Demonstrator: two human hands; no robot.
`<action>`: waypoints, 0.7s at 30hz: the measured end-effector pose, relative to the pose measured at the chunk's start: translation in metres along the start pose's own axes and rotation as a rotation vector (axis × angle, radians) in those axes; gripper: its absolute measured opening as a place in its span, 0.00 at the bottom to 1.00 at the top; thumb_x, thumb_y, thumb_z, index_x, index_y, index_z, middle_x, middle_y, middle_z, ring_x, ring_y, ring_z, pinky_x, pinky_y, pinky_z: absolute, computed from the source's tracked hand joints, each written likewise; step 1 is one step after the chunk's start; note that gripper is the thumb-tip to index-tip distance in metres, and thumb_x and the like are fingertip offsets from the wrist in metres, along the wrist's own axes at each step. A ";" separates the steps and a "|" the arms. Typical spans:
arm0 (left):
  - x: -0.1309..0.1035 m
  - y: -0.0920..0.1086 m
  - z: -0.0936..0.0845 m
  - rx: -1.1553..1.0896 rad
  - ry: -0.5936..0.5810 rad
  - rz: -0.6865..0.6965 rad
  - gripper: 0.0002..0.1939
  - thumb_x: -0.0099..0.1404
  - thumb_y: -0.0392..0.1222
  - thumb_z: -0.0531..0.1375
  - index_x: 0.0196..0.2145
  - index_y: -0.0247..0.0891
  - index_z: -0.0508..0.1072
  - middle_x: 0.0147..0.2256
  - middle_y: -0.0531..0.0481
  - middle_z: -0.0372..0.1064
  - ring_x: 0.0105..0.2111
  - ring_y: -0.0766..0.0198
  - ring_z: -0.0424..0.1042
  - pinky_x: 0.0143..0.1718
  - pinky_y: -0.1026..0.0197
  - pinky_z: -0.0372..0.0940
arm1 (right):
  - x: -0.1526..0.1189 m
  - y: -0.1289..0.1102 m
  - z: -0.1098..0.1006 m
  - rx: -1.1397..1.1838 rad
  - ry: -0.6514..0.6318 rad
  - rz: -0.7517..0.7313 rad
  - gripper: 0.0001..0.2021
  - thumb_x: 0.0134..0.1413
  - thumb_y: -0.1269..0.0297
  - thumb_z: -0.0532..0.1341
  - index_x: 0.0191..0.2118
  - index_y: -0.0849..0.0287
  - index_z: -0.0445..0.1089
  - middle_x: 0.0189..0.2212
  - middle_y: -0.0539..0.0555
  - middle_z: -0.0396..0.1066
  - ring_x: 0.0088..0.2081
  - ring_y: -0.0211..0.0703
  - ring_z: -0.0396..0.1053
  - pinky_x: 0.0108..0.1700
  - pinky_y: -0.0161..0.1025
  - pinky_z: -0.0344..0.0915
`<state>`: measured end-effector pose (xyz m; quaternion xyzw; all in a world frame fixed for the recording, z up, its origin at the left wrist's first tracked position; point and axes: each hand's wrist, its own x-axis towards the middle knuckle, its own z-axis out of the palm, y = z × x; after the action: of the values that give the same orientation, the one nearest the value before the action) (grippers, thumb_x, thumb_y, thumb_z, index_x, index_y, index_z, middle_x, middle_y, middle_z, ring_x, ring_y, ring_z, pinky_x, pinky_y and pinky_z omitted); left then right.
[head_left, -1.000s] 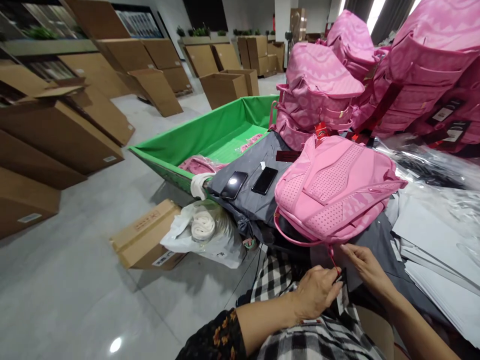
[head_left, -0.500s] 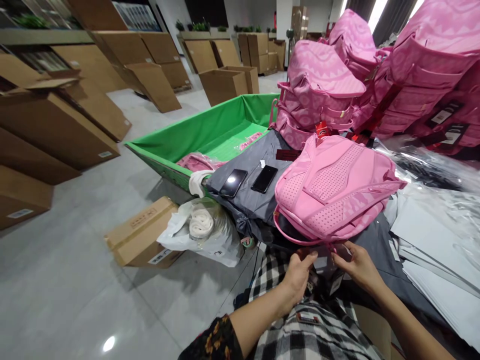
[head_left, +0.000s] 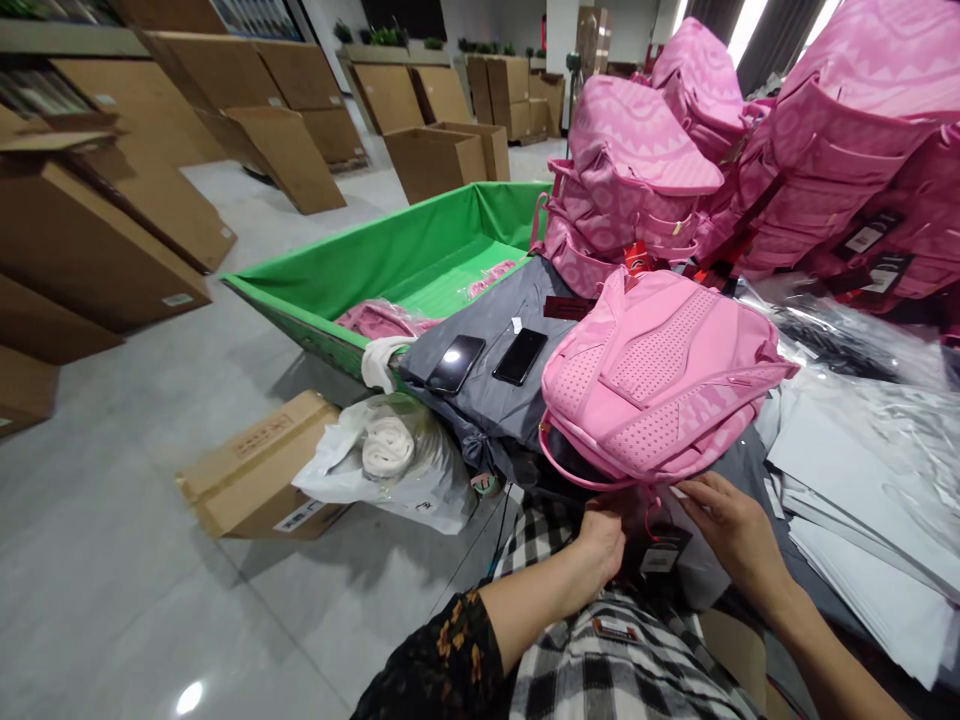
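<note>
Two hands of yours meet just below the near edge of the pink backpack (head_left: pixel 660 385); it lies back-panel up on a grey cloth (head_left: pixel 495 400), its padded panels dimpled with rows of small perforations and its straps a smoother pink weave. Your left hand (head_left: pixel 600 540) is curled at the bag's lower edge, fingers folded inward onto something you cannot make out; whether it pinches anything cannot be told. Your right hand (head_left: pixel 731 530) lies loosely spread, fingertips touching the bag's bottom seam; between the two hands hangs a small dark rectangular hang tag (head_left: pixel 660 555) on a thin cord from the backpack. Left of the backpack, on the same cloth, two flat black phones (head_left: pixel 487 358) lie side by side, glossy and rectangular; beyond them stands a green fabric-lined bin (head_left: pixel 405 260) with sloping walls. Behind the backpack rises a stack of more pink backpacks (head_left: pixel 750 150), plump and patterned; to its right lie crinkled clear plastic bags (head_left: pixel 862 345) and flat white sheets (head_left: pixel 862 500). Below and left of the backpack, on the smooth grey floor, a white plastic bag (head_left: pixel 390 460) slumps against a brown cardboard box (head_left: pixel 255 475).
</note>
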<state>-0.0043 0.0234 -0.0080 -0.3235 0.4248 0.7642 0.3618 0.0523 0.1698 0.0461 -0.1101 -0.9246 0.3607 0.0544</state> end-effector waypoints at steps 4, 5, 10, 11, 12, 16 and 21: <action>-0.008 0.000 0.010 -0.041 0.012 -0.033 0.16 0.35 0.40 0.70 0.24 0.35 0.73 0.22 0.53 0.70 0.22 0.67 0.65 0.25 0.62 0.61 | 0.005 -0.043 0.005 -0.474 0.166 -0.282 0.16 0.69 0.67 0.50 0.33 0.59 0.73 0.26 0.53 0.66 0.29 0.40 0.65 0.31 0.36 0.54; -0.013 0.001 0.010 -0.050 0.019 -0.032 0.15 0.35 0.39 0.69 0.24 0.35 0.73 0.21 0.54 0.69 0.21 0.68 0.64 0.24 0.63 0.60 | 0.006 -0.051 0.009 -0.524 0.178 -0.302 0.15 0.68 0.69 0.51 0.31 0.59 0.71 0.26 0.53 0.65 0.29 0.41 0.64 0.31 0.37 0.53; -0.027 0.005 0.007 -0.069 0.032 0.002 0.12 0.37 0.38 0.69 0.23 0.35 0.75 0.21 0.54 0.69 0.22 0.69 0.64 0.27 0.64 0.60 | -0.002 -0.061 0.034 -0.571 0.128 -0.276 0.13 0.63 0.78 0.53 0.29 0.60 0.69 0.27 0.55 0.66 0.30 0.44 0.63 0.32 0.38 0.55; -0.028 0.005 0.006 -0.066 0.028 0.007 0.13 0.37 0.39 0.70 0.24 0.34 0.76 0.22 0.53 0.71 0.23 0.68 0.65 0.29 0.64 0.61 | -0.007 -0.059 0.037 -0.571 0.125 -0.277 0.13 0.63 0.79 0.53 0.32 0.61 0.71 0.29 0.55 0.67 0.31 0.44 0.63 0.33 0.38 0.57; -0.029 0.006 0.005 -0.060 0.020 0.013 0.13 0.37 0.39 0.71 0.25 0.34 0.78 0.24 0.51 0.73 0.25 0.67 0.67 0.31 0.63 0.63 | -0.012 -0.057 0.038 -0.569 0.127 -0.285 0.12 0.64 0.78 0.52 0.36 0.63 0.72 0.31 0.57 0.69 0.32 0.45 0.64 0.35 0.39 0.58; -0.032 0.009 -0.001 -0.031 -0.050 0.064 0.15 0.38 0.41 0.73 0.27 0.34 0.80 0.28 0.47 0.77 0.31 0.61 0.72 0.40 0.59 0.65 | -0.033 -0.054 0.037 -0.551 0.152 -0.331 0.11 0.68 0.72 0.53 0.47 0.67 0.72 0.41 0.62 0.74 0.41 0.50 0.67 0.44 0.43 0.61; -0.038 0.016 -0.007 0.003 -0.154 0.107 0.19 0.41 0.45 0.75 0.31 0.34 0.81 0.32 0.46 0.78 0.34 0.60 0.73 0.45 0.57 0.64 | -0.046 -0.050 0.043 -0.515 0.169 -0.354 0.12 0.67 0.72 0.54 0.51 0.65 0.69 0.46 0.60 0.75 0.46 0.53 0.68 0.48 0.47 0.60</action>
<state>0.0037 0.0008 0.0259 -0.2401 0.4132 0.8045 0.3527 0.0809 0.0944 0.0478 0.0127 -0.9824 0.0896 0.1633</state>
